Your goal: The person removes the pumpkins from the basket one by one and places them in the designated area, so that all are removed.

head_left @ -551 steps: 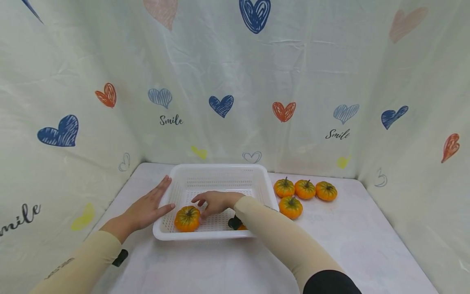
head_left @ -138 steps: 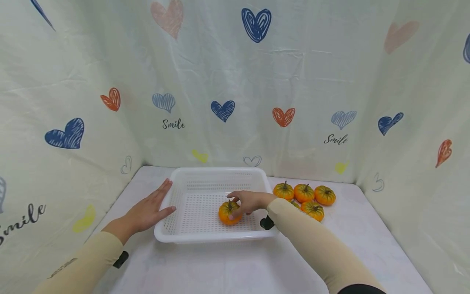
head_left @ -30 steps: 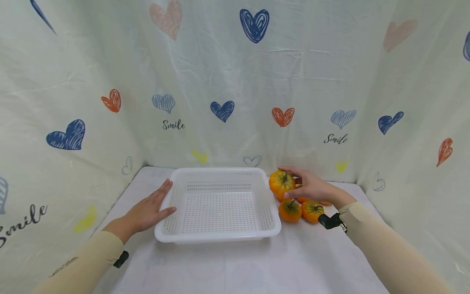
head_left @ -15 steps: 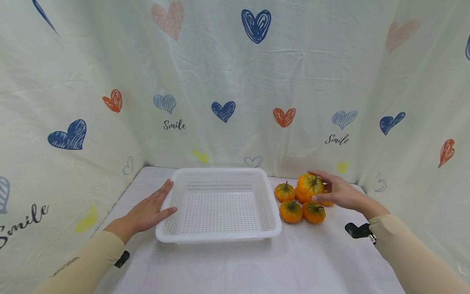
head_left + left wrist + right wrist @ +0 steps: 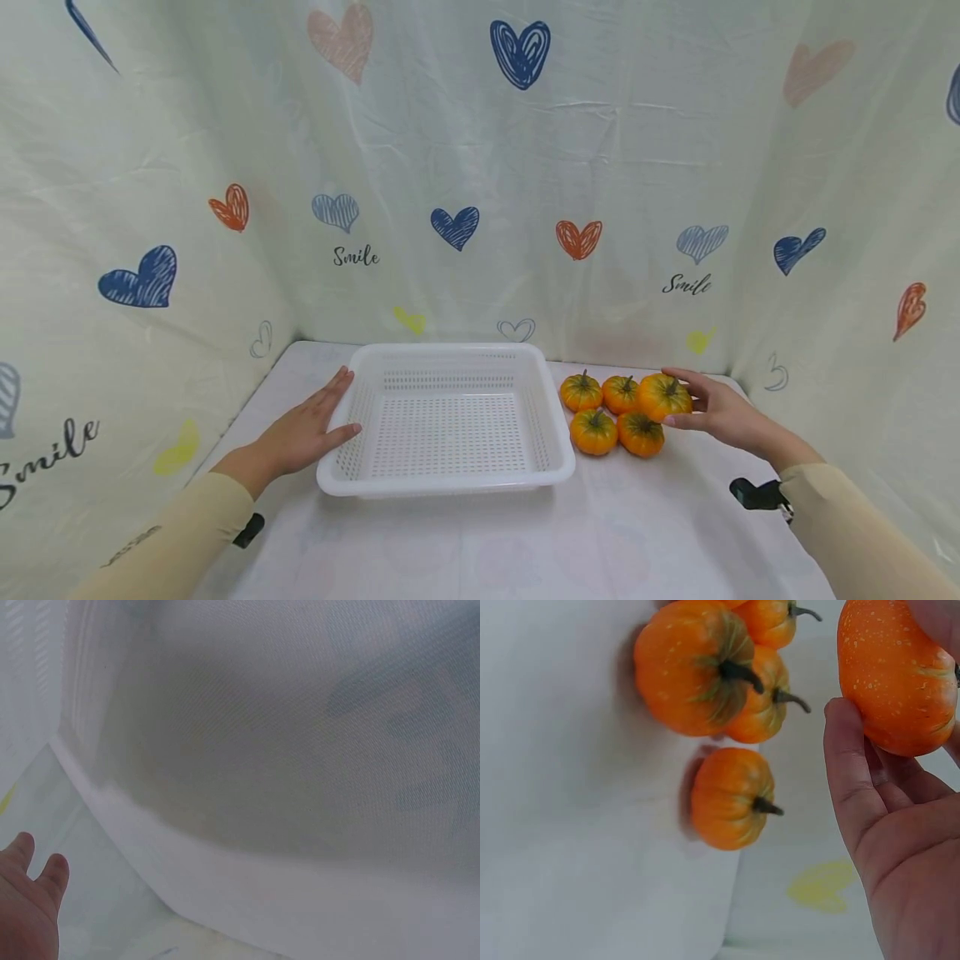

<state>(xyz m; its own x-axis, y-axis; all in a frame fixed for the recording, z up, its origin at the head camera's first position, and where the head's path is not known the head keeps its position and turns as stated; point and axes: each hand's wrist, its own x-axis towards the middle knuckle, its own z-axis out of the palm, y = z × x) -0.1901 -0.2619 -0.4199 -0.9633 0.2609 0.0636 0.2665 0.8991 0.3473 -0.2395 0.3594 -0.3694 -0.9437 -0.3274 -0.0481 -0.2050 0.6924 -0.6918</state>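
Observation:
My right hand (image 5: pixel 723 412) holds a small orange pumpkin (image 5: pixel 662 397) between thumb and fingers. It is raised over the right end of a group of similar pumpkins. In the right wrist view, the held pumpkin (image 5: pixel 892 682) is apart from the ones on the table, and one pumpkin (image 5: pixel 733 799) sits nearest below it. To the left stands a white perforated plastic basket (image 5: pixel 446 482). My left hand (image 5: pixel 303 425) rests against its left rim with the fingers straight. The left wrist view shows only fingertips of that hand (image 5: pixel 34 892).
Several pumpkins sit close together right of the basket, among them a back one (image 5: pixel 581 392) and a front one (image 5: pixel 594 432). The table (image 5: pixel 480 550) has a white cover. A curtain (image 5: pixel 390 125) printed with hearts encloses the back and sides.
My right hand has carried the pumpkin out of the basket and rightward over the group, lower in the last half second. Earlier, other pumpkins lay in the basket. My left hand stays put.

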